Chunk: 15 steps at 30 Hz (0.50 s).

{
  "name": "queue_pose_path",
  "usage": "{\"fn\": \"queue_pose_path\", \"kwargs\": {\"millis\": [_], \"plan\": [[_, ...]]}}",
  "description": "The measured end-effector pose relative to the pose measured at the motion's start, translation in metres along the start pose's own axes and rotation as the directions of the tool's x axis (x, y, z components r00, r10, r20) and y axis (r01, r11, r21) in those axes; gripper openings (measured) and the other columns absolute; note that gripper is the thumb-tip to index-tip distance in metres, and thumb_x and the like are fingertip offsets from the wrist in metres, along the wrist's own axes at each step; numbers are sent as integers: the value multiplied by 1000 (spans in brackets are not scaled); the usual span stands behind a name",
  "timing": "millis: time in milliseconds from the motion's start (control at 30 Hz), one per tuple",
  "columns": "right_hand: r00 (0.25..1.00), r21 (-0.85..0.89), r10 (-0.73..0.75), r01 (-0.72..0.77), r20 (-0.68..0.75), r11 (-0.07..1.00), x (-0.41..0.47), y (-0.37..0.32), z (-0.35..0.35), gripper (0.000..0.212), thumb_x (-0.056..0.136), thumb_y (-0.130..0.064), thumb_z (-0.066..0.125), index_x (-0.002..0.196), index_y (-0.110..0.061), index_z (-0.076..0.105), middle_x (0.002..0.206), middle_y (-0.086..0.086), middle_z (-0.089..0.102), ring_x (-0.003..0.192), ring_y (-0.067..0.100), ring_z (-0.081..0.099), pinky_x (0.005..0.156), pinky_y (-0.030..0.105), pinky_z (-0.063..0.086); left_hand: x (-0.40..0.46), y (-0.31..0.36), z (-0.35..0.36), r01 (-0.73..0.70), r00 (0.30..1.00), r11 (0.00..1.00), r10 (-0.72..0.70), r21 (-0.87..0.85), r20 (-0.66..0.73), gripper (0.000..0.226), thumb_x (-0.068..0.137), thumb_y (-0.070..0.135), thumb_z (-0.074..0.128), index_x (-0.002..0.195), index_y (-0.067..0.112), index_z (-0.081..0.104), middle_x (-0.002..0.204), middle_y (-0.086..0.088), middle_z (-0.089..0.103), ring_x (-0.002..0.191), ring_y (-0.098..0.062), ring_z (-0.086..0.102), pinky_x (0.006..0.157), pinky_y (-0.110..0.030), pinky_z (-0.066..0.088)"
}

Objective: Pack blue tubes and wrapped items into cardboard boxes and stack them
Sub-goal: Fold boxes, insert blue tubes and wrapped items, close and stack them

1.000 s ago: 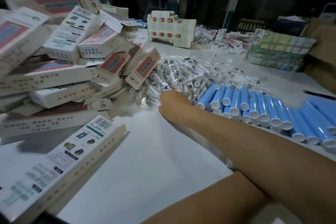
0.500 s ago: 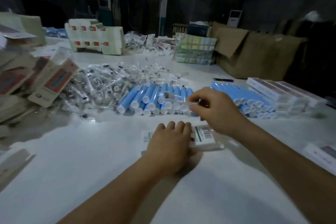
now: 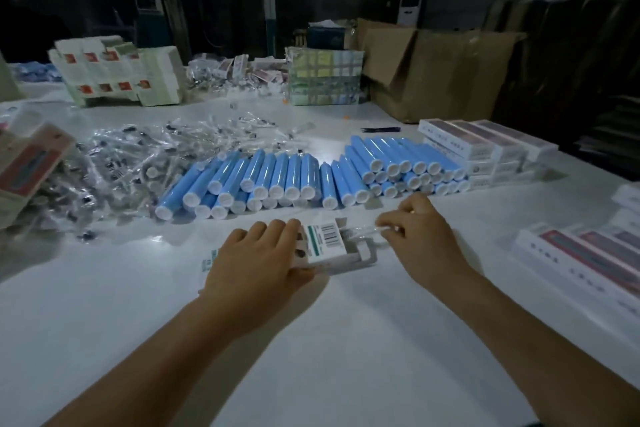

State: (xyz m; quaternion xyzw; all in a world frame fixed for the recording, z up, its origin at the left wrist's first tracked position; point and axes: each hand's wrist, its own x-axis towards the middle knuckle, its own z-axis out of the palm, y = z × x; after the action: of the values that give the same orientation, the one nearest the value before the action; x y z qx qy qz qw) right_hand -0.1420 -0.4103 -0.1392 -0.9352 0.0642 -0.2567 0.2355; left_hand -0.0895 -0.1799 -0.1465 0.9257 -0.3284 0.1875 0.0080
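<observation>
White worktop (image 3: 346, 340), dim hall behind, dark machinery at rear.

Far left edge: heap of flat printed cartons (image 3: 31, 163), red panels showing, tilted and overlapping.
Left rear: stack of white folded carton blanks (image 3: 117, 74) with small red squares.
Left of centre: loose pile of clear-wrapped items (image 3: 138, 163), spread across worktop, touching near ends of tubes.
Centre: blue tubes (image 3: 263, 180), white caps toward camera, lying side by side in two layers; second group of same just right, stacked against finished boxes.
Centre rear: bundle in clear film (image 3: 323, 80), yellow and green contents; more wrapped packets beside it.
Centre foreground: left hand (image 3: 259, 260), palm down, fingers curled over top edge of cardboard box (image 3: 325, 243), thumb under near side, gripping. Box lying flat, barcode label up, right end open with flap out.
Right of box: right hand (image 3: 422, 239), fingertips pinching one clear-wrapped piece (image 3: 363, 230), held level at open end of box; whether already inside cannot be told.
Right rear: large brown cartons (image 3: 436, 73), flaps open; dark pen-like object (image 3: 381, 130) on worktop in front.
Right: stacked closed white boxes (image 3: 485, 146) behind tubes.
Far right foreground: row of closed boxes (image 3: 581, 260) with red strips, laid flat.
</observation>
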Motion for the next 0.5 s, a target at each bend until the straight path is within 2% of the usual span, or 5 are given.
{"fn": "queue_pose_path", "kwargs": {"millis": [100,233,300,367,500], "plan": [[998,80,46,-43,-39,996,-3,-10,6,20,85,-9,66,102,-16,73,83,-5,52,74,10,53,68,17,37,1,6,2,-44,999,999,44,6,-3,74,88,69,25,147,23,21,139,7,41,120,-16,42,96,-31,34],[975,555,158,-220,159,802,-10,-25,8,32,86,-4,63,107,-28,58,75,-8,72,80,10,70,68,20,53,2,9,3,-69,997,998,69,-4,-30,79,86,74,19,146,23,23,138,8,43,118,-16,44,96,-31,35],[976,581,147,-212,158,786,-13,-26,8,34,89,-7,59,108,-35,53,74,-7,74,77,6,71,61,16,52,2,8,3,-67,997,998,66,-16,-37,80,85,74,17,146,24,23,137,7,44,117,-16,44,95,-31,35],[985,600,153,-171,82,781,-13,-25,6,37,90,-4,54,102,-39,54,73,-9,73,74,4,69,65,16,53,2,6,3,-57,998,998,56,-27,-40,80,85,73,16,146,23,22,138,7,43,118,-16,43,95,-31,35],[979,631,200,-134,-33,764,-18,-18,3,32,88,2,53,82,-28,63,62,-7,67,53,3,57,53,14,45,3,3,4,-24,999,999,22,-36,-50,73,88,68,27,145,24,23,137,7,44,116,-16,44,94,-31,35]]}}
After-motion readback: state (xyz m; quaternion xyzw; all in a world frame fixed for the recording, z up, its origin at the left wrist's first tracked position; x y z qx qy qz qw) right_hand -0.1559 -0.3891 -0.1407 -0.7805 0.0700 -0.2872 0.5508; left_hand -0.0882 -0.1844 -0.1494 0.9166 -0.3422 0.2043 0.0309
